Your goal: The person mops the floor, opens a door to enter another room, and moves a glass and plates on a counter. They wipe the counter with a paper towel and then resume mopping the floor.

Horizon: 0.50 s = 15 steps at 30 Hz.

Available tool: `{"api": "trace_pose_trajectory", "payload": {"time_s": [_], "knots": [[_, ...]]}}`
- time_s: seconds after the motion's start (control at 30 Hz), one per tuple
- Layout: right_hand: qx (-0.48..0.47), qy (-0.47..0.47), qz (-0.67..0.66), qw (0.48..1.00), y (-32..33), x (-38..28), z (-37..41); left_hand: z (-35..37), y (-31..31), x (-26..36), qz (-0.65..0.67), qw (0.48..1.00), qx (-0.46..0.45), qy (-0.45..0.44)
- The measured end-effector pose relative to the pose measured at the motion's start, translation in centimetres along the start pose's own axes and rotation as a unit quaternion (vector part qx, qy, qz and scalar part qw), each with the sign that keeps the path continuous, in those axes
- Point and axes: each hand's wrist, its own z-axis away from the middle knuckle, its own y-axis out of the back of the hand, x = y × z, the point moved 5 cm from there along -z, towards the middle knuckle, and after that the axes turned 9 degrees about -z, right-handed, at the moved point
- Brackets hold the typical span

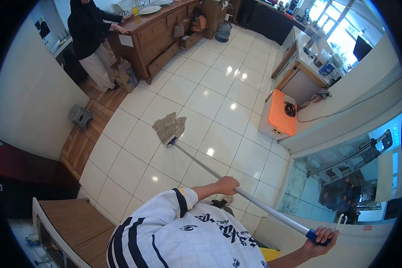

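A string mop [169, 127] lies with its grey-beige strands spread on the white tiles. Its long metal handle [201, 164] slants down to the lower right. Wrapped round the middle of that handle is my left hand [227, 185], closed. At the lower right, my right hand [322, 239] grips the blue end of the handle, its fingers curled over it. A dark shoe shows partly below my left hand.
A person in black [87, 33] stands at a wooden sideboard [158, 38], upper left. An orange-lidded box [279, 114] stands by the right wall, near a counter. A grey stool [81, 117] is on the wooden floor, left. A blue water bottle [223, 32] stands far back.
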Motion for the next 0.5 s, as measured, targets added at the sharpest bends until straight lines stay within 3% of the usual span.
{"api": "trace_pose_trajectory", "payload": {"time_s": [0.5], "knots": [[-0.009,-0.001,-0.002,1.000,1.21,-0.35,0.52,0.22,-0.21,0.37,0.000,1.000,-0.021,0.011]]}}
